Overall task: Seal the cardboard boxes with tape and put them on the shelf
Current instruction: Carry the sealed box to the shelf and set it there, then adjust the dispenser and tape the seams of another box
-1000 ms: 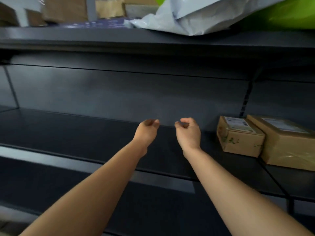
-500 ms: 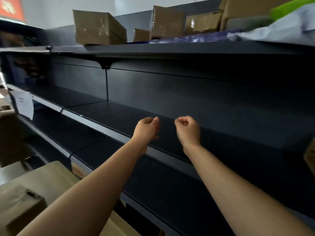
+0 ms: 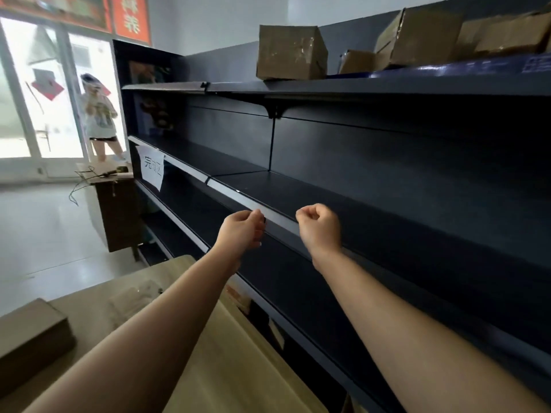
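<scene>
The dark metal shelf (image 3: 387,210) stands behind both hands, and the front edge of its middle board passes directly behind them. The wooden table (image 3: 238,368) lies below the left forearm and carries one cardboard box (image 3: 29,332), far down-left of the left hand (image 3: 241,231). Taped cardboard boxes (image 3: 290,53) stand on the top board, high above the hands. The left hand and right hand (image 3: 319,226) hover side by side, apart, fingers curled inward and empty; a paper sign (image 3: 152,166) hangs up-left of them.

Pale wall (image 3: 208,22), grey floor (image 3: 44,234), bright glass doors (image 3: 18,99), dark wooden desk (image 3: 119,213).
</scene>
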A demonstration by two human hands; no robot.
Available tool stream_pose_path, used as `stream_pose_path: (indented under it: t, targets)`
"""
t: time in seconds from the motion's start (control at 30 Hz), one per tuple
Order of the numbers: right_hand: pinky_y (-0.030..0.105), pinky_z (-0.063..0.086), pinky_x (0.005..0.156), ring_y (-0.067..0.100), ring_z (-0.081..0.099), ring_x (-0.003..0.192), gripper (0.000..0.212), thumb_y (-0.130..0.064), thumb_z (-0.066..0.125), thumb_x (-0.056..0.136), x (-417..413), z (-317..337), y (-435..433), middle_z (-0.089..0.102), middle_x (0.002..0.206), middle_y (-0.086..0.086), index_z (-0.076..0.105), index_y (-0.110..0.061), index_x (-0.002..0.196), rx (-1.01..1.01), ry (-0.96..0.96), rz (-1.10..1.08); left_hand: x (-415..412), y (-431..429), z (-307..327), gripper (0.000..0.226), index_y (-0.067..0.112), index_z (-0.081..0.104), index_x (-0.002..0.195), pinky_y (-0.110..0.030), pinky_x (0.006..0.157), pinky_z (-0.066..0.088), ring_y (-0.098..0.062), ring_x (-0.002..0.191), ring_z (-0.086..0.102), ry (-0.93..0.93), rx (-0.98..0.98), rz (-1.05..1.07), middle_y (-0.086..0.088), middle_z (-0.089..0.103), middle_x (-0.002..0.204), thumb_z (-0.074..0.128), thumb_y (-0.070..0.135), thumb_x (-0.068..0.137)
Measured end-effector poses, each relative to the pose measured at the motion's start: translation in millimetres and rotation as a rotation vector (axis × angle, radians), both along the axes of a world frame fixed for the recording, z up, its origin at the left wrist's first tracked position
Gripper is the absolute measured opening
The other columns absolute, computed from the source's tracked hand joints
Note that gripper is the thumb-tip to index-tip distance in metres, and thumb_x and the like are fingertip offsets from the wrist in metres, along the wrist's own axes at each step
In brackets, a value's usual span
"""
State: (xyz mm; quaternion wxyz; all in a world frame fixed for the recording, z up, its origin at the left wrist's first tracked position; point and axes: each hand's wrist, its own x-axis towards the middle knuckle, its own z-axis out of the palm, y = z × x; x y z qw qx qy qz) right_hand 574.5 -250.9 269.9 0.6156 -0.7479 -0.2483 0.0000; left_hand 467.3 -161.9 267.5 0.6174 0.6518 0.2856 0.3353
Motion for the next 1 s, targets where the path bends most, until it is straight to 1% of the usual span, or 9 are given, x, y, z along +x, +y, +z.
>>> stream_pose_path:
  t: [0.07, 0.23, 0.33, 0.47, 0.6, 0.7, 0.8, 0.93, 1.0]
  targets:
    - [0.024, 0.041, 0.063, 0.01, 0.055, 0.074, 0.008, -0.018, 0.057, 0.093, -14, -4, 16, 0.06, 0.081, -0.006, 0.061, -0.017, 0.086, -0.017, -0.004, 0.034, -19, 13, -3, 0.025, 0.012, 0.063, 0.088, -0.041, 0.084, 0.054, -0.022, 0.081, 0.058, 0.007, 0.001, 0.035, -0.009, 0.061, 0.089, 0.047, 0.027, 0.1]
    - [0.025, 0.041, 0.063, 0.01, 0.054, 0.07, 0.014, -0.02, 0.057, 0.093, -52, -13, 55, 0.058, 0.075, -0.007, 0.058, -0.019, 0.079, -0.036, -0.006, 0.099, -67, 46, -16, 0.024, 0.012, 0.063, 0.088, -0.03, 0.069, 0.05, -0.02, 0.078, 0.055, 0.015, -0.025, 0.106, -0.008, 0.059, 0.087, 0.047, 0.026, 0.1]
    - [0.025, 0.044, 0.06, 0.01, 0.054, 0.07, 0.014, -0.019, 0.056, 0.093, -75, -19, 75, 0.058, 0.076, -0.007, 0.058, -0.019, 0.079, -0.05, 0.004, 0.149, -94, 64, -25, 0.025, 0.009, 0.065, 0.094, -0.031, 0.071, 0.051, -0.021, 0.08, 0.057, 0.022, -0.042, 0.148, -0.009, 0.06, 0.089, 0.048, 0.026, 0.099]
    - [0.034, 0.053, 0.078, 0.015, 0.059, 0.081, 0.009, -0.018, 0.057, 0.093, -103, -31, 101, 0.063, 0.083, -0.004, 0.061, -0.017, 0.084, -0.078, 0.037, 0.209, -128, 85, -39, 0.023, 0.014, 0.065, 0.092, -0.037, 0.082, 0.054, -0.023, 0.089, 0.062, 0.047, -0.037, 0.217, -0.01, 0.066, 0.096, 0.048, 0.028, 0.099]
    - [0.033, 0.054, 0.077, 0.015, 0.061, 0.082, 0.009, -0.019, 0.057, 0.092, -120, -45, 125, 0.065, 0.088, -0.002, 0.065, -0.015, 0.091, -0.128, 0.044, 0.259, -154, 105, -52, 0.027, 0.01, 0.064, 0.103, -0.04, 0.083, 0.053, -0.024, 0.093, 0.062, 0.069, -0.062, 0.27, -0.012, 0.065, 0.1, 0.047, 0.03, 0.1]
    - [0.035, 0.054, 0.076, 0.015, 0.06, 0.079, 0.009, -0.021, 0.058, 0.093, -128, -56, 143, 0.062, 0.08, -0.006, 0.063, -0.016, 0.087, -0.154, 0.053, 0.296, -168, 114, -62, 0.023, 0.011, 0.063, 0.099, -0.041, 0.088, 0.053, -0.024, 0.09, 0.059, 0.081, -0.081, 0.307, -0.012, 0.063, 0.098, 0.046, 0.028, 0.1]
    - [0.031, 0.051, 0.071, 0.015, 0.06, 0.078, 0.01, -0.023, 0.059, 0.092, -131, -67, 162, 0.062, 0.08, -0.006, 0.062, -0.016, 0.086, -0.178, 0.072, 0.331, -175, 125, -75, 0.022, 0.014, 0.062, 0.09, -0.039, 0.085, 0.052, -0.021, 0.085, 0.057, 0.101, -0.106, 0.341, -0.009, 0.06, 0.092, 0.047, 0.026, 0.1]
    - [0.037, 0.056, 0.075, 0.021, 0.064, 0.081, 0.013, -0.025, 0.061, 0.09, -131, -88, 187, 0.067, 0.084, 0.0, 0.059, -0.021, 0.078, -0.222, 0.135, 0.375, -177, 146, -95, 0.023, 0.009, 0.063, 0.104, -0.035, 0.079, 0.052, -0.021, 0.084, 0.056, 0.158, -0.12, 0.371, -0.008, 0.06, 0.09, 0.048, 0.026, 0.099]
    - [0.034, 0.053, 0.073, 0.02, 0.062, 0.079, 0.017, -0.025, 0.061, 0.091, -129, -99, 199, 0.064, 0.081, -0.001, 0.056, -0.023, 0.074, -0.251, 0.146, 0.387, -177, 158, -104, 0.024, 0.007, 0.061, 0.107, -0.031, 0.073, 0.051, -0.02, 0.083, 0.056, 0.194, -0.125, 0.383, -0.007, 0.059, 0.089, 0.049, 0.026, 0.099]
